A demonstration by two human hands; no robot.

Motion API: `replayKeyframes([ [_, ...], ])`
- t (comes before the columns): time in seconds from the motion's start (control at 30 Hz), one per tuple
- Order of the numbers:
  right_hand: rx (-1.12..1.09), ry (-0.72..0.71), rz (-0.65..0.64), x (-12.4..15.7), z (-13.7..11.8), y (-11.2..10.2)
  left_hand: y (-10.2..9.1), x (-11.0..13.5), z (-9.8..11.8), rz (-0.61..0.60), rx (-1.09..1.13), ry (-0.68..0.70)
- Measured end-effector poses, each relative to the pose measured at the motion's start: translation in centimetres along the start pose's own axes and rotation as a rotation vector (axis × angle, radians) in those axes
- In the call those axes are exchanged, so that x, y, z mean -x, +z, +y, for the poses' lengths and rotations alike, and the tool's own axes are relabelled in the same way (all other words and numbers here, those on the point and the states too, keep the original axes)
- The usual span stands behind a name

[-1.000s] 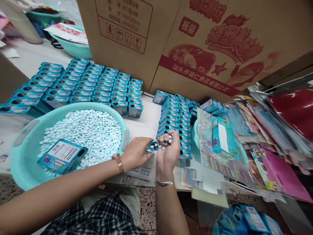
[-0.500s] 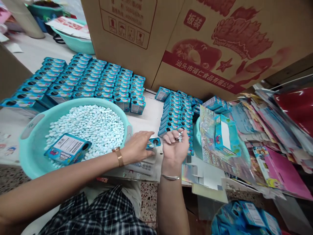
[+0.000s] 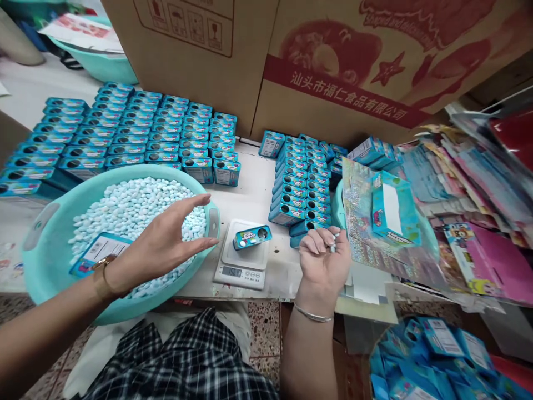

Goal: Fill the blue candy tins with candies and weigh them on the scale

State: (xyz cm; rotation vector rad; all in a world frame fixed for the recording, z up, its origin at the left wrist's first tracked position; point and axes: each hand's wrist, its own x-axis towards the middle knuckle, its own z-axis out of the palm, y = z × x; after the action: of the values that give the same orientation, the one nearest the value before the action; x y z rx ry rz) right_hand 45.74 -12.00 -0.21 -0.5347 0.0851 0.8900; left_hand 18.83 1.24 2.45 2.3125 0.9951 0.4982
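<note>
One box (image 3: 252,237) sits on a scale (image 3: 245,280), its long axis running roughly sideways, just right of the spread, empty fingers of the left hand (image 3: 160,241), the nearer one. Past the box, the right hand's (image 3: 323,265) fingers curl around candies (image 3: 333,243). A basin (image 3: 36,265) lies beneath the left hand.

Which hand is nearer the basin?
Left. The left hand, open, is above the right part of the basin; the right hand is farther right, past the scale.
</note>
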Motion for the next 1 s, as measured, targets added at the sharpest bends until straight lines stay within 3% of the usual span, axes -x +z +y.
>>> replayKeyframes([
  [0.37, -0.04, 0.026, 0.013, 0.1, 0.4, -0.5, 1.8, -1.6, 3.1, -0.148, -0.218, 0.319],
  [0.57, -0.032, 0.048, -0.006, 0.4, 1.1, -0.5, 4.6, -1.6, 4.9, -0.258, -0.369, 0.523],
  [0.77, -0.012, 0.039, -0.045, 0.7, 1.4, -0.9, 6.5, -1.0, 4.9, -0.293, -0.479, 0.506],
  [0.87, -0.015, 0.037, -0.043, 0.8, 1.5, -1.2, 6.6, -0.9, 4.7, -0.262, -0.404, 0.482],
  [1.0, 0.032, 0.034, -0.053, 1.0, 1.7, -1.3, 6.3, -1.5, 4.2, -0.232, -0.152, 0.346],
])
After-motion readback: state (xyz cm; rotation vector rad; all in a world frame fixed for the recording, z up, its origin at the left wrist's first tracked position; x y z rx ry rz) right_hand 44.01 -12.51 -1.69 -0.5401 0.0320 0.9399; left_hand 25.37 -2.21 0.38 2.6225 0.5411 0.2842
